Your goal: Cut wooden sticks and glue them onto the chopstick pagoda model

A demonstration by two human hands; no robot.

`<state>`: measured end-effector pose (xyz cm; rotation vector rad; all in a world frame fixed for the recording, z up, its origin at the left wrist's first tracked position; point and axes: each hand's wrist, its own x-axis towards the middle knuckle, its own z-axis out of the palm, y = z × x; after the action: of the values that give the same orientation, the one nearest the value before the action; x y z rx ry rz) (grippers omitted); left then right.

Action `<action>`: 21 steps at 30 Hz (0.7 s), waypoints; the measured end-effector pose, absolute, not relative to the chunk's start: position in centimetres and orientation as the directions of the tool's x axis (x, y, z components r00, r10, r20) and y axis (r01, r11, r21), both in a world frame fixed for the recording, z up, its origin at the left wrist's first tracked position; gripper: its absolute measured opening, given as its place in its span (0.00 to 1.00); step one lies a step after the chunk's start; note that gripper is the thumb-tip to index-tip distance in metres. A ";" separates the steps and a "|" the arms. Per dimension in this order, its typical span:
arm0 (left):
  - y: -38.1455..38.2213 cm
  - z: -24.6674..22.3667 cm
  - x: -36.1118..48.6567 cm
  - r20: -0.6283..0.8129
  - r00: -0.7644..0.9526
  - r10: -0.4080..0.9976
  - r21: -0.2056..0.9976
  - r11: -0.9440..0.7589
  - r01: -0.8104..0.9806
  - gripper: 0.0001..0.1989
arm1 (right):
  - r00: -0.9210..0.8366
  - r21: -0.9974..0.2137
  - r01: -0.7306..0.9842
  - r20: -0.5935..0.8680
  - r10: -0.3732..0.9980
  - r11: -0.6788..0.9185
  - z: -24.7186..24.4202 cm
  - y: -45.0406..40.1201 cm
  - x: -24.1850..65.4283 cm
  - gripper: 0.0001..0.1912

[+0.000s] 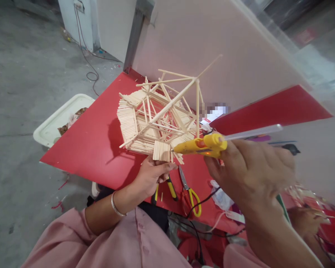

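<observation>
Stick model extends beyond left hand, which grips near edge; right hand wrapped round glue gun

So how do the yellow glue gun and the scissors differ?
The glue gun is up in the right hand; the scissors lie on the red table. The glue gun's body is yellow; the scissors have metal blades and reddish and yellow handles. Both show yellow.
</observation>
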<state>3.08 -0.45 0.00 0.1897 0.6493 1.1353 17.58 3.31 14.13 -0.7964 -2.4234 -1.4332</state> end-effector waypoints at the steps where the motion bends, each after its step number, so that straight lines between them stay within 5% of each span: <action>1: -0.4 0.0 3.1 -0.386 0.261 0.885 0.464 0.430 -0.774 0.19 | -0.832 0.747 0.546 0.430 0.349 0.381 14.1 3.2 17.6 0.11; 21: -0.3 -0.1 3.3 -0.410 0.203 0.889 0.518 0.410 -0.751 0.20 | -0.836 0.765 0.526 0.385 0.390 0.372 14.0 3.1 17.7 0.13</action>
<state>3.32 -0.33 -0.13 0.2222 0.7327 1.1578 17.74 3.14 14.05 -0.8353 -2.4840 -1.4655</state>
